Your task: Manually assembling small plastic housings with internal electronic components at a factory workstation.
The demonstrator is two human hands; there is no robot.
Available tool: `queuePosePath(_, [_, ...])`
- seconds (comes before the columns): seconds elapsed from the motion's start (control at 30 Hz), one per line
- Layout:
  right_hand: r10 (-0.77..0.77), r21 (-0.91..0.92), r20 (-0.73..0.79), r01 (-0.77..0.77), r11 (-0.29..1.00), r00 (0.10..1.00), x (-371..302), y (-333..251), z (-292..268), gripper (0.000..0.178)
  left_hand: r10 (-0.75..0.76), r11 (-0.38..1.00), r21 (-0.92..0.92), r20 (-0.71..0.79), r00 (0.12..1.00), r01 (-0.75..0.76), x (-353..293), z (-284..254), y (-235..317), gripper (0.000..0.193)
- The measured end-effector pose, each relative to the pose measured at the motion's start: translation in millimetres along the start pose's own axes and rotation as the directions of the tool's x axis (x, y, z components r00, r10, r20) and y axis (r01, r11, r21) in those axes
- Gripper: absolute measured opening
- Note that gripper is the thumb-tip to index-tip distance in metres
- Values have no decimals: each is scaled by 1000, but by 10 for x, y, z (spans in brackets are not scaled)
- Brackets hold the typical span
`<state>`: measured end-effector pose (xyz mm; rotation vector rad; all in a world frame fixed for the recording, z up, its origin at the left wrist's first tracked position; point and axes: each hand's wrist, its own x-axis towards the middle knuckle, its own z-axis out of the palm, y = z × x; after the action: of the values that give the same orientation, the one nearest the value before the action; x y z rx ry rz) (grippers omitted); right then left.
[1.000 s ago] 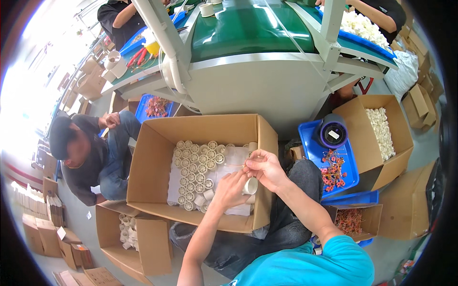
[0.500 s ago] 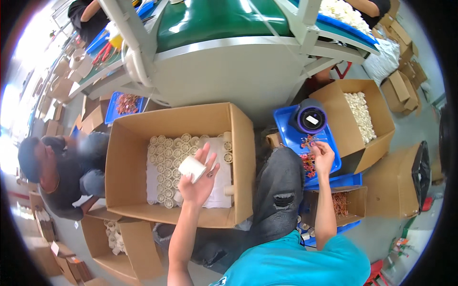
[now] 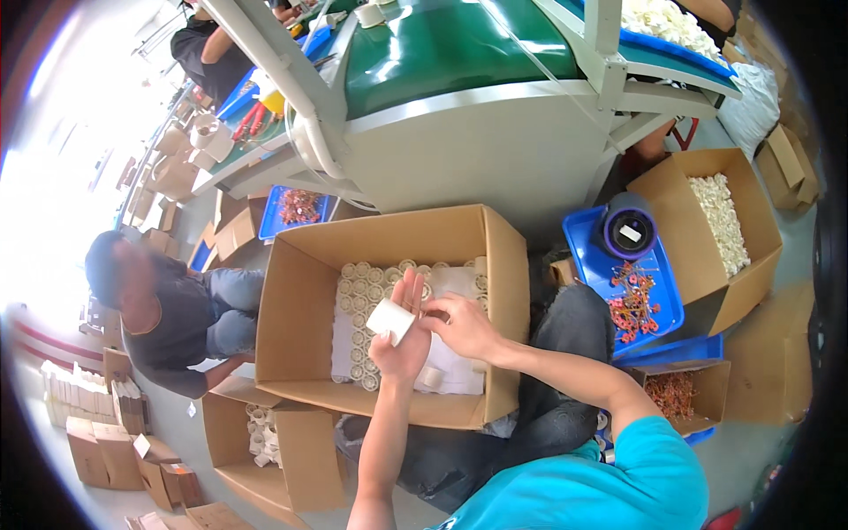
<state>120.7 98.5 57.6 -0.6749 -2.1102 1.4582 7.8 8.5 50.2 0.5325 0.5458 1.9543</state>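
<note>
A white plastic cylinder (image 3: 390,321) rests across my left hand (image 3: 402,355), gripped by the thumb with the fingers stretched beyond it. My right hand (image 3: 465,329) has come up beside the left palm, its thumb and forefinger pinched together. Whatever is between those fingertips is too small to make out. Both hands are over a big cardboard box (image 3: 506,309). Inside it, rows of similar white cylinders (image 3: 360,311) stand on a pale sheet, and a few lie loose near the sheet's right side.
To the right, a blue tray (image 3: 580,237) carries a black-and-purple round device (image 3: 627,227) and small red-orange wired parts (image 3: 632,305). Beyond is a box of white pieces (image 3: 720,221). A green conveyor (image 3: 450,53) spans the front. A co-worker (image 3: 168,309) sits at left.
My right hand has moved left from the wired parts on the blue tray to beside my left hand. The left hand still holds the cylinder. The whole view has shifted rightward.
</note>
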Motion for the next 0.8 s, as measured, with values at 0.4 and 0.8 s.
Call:
queuePosePath(0.4, [-69, 271, -141, 106, 957, 988, 524, 67, -139, 22, 151, 603, 798, -82, 985, -26, -7, -290, 338, 68])
queuePosePath(0.8, [-8, 622, 96, -54, 781, 995, 353, 13, -422, 18, 490, -92, 982, 189, 851, -165, 61, -318, 137, 44])
